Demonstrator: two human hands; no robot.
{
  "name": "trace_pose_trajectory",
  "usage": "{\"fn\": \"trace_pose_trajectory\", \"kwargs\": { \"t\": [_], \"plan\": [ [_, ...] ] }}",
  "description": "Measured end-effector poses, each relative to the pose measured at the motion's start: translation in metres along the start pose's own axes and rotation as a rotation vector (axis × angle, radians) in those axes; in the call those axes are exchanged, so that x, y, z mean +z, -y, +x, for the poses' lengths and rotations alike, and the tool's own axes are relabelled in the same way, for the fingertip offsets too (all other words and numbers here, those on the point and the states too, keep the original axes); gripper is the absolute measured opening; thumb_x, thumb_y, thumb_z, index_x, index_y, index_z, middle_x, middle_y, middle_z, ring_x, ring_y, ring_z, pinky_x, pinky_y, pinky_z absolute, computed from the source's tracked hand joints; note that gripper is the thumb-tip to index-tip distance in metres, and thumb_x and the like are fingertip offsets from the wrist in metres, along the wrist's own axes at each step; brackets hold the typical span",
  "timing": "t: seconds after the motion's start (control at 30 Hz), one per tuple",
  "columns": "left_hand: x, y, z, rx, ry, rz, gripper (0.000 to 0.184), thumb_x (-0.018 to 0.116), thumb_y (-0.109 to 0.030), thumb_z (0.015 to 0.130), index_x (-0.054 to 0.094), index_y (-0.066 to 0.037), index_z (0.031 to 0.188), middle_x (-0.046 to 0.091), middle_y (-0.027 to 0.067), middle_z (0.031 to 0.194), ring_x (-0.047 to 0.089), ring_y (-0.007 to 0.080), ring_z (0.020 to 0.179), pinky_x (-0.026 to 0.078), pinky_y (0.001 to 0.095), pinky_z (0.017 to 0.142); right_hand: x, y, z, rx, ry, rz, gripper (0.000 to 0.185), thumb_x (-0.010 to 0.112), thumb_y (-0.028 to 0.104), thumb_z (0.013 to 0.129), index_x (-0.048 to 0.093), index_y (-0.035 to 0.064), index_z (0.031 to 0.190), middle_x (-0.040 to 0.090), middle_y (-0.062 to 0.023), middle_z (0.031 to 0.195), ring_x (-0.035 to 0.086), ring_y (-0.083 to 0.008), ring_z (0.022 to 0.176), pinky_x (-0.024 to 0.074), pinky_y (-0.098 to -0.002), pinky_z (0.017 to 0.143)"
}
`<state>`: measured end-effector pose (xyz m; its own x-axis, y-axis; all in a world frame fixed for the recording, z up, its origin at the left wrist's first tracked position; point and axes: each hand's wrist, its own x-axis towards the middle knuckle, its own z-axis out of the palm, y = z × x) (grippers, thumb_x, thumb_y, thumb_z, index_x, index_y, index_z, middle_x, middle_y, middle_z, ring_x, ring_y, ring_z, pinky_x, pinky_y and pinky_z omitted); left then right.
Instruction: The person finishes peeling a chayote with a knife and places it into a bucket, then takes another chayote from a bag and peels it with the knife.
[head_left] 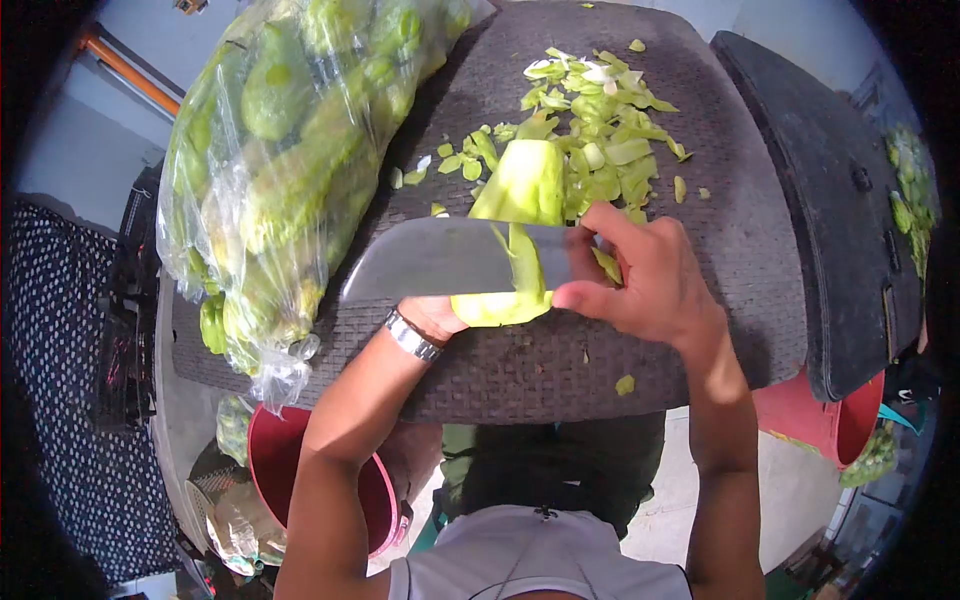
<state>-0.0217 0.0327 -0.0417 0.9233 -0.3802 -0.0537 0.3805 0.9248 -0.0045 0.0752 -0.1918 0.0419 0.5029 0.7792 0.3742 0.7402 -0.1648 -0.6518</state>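
Observation:
My right hand (645, 275) is closed on the handle end of a wide knife, its thumb and forefinger near the base of the blade (430, 260). The blade lies across a peeled pale green fruit (525, 180), with a strip of green peel (523, 262) on the metal. Below the blade, my left hand (435, 316) is at the fruit's lower end; its fingers are hidden behind the fruit and knife. A silver watch is on that wrist. Green peelings (610, 150) are heaped just beyond the fruit on the dark woven tabletop (480, 375).
A clear plastic bag (290, 170) full of green fruits lies on the table's left side. A black folded panel (830, 200) stands along the right edge. Red tubs (375, 500) sit below the table on both sides, and a patterned cloth (60, 400) hangs at far left.

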Motion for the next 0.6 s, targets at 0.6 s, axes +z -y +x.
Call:
{"fn": "trace_pose_trajectory", "kwargs": {
  "t": [0.6],
  "plan": [
    [0.002,0.0,-0.005,0.051,-0.036,0.467,0.094,0.075,-0.041,0.077,0.04,0.004,0.153,0.052,0.0339,0.142,0.06,0.0577,0.117,0.052,0.066,0.1,-0.031,-0.055,-0.001,0.099,-0.092,-0.252,0.052,0.078,0.061,0.083,0.064,0.0112,0.093,0.065,-0.005,0.066,0.071,-0.0302,0.065,0.0529,-0.0415,0.061]
  ]
}}
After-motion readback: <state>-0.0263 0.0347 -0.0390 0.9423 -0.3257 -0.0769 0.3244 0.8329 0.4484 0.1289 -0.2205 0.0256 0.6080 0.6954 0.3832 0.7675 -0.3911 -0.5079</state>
